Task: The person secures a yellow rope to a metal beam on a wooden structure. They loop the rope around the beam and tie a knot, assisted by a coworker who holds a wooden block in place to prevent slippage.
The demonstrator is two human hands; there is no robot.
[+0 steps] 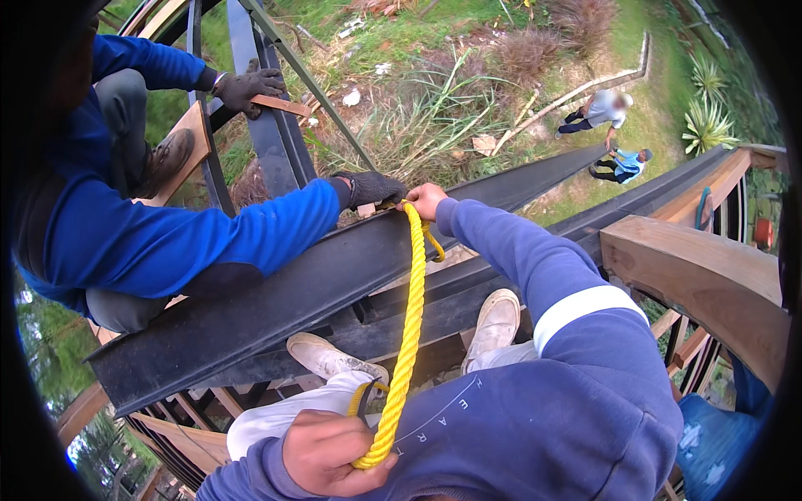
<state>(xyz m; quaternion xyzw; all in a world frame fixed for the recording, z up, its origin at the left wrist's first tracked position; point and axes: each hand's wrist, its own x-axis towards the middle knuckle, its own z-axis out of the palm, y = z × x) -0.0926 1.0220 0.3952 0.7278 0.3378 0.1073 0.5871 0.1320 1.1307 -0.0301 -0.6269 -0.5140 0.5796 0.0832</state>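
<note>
Co-worker in blue (167,242) crouches at the left, one gloved hand (251,90) grasping a flat brown strip (281,105). Beneath that person's outstretched arm, a long black metal beam (330,280) slants up toward the right; it looks heavy, rigid and smooth enough to slip, its raised edges probably the surest hold. The wearer's left grip (330,451) is clenched round a thick yellow rope (411,309) low down, before the dark blue sweatshirt (518,417). The co-worker's other glove (376,190) is at the beam's upper edge, just beside the rope. From the left grip the rope runs up to that edge, where a short length hangs; whether it passes round the beam cannot be told. It looks light and flexible yet springy, its twisted strands likely offering good purchase, best grasped just back from a bend. The right grip (426,202) pinches it there, fingertips partly hidden. Farther right, one person in a pale top (601,110) and another in light blue (628,165) stand below, near the beam's far end.
</note>
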